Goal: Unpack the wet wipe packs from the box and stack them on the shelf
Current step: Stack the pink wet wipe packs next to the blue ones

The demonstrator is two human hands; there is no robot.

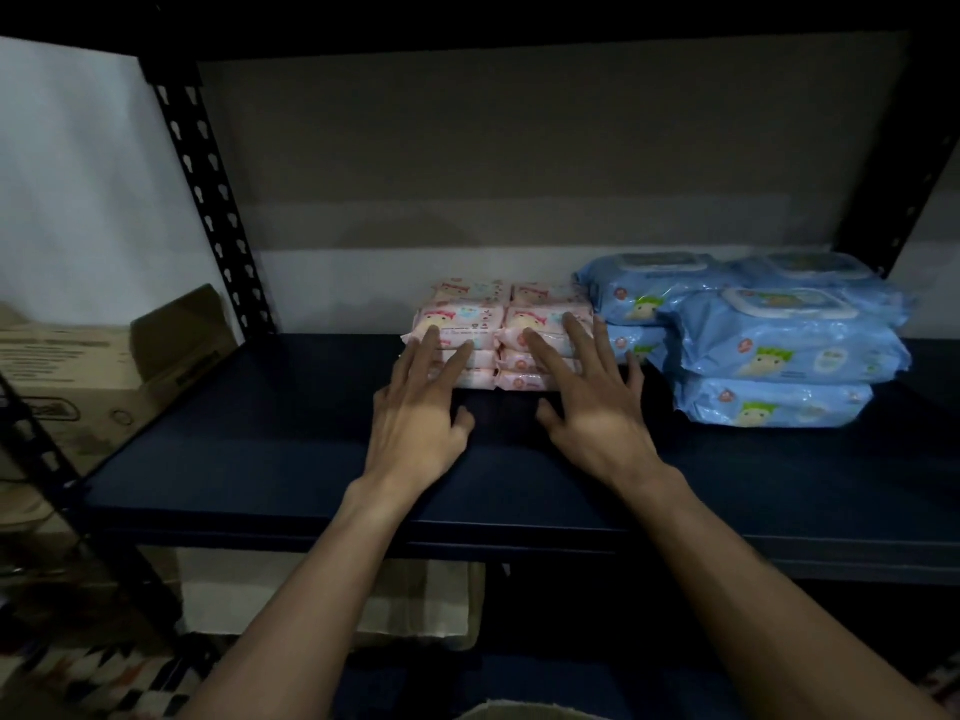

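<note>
A box (78, 376) is sitting well left of the hands. The left hand (415, 423), fingers straight and spread, is touching the pink packs (462, 317) on the shelf (260, 433) directly ahead; the right hand (597, 407), equally near, is doing likewise. The packs' long axes are running left-right. Blue packs (779, 345) are lying just right.
</note>
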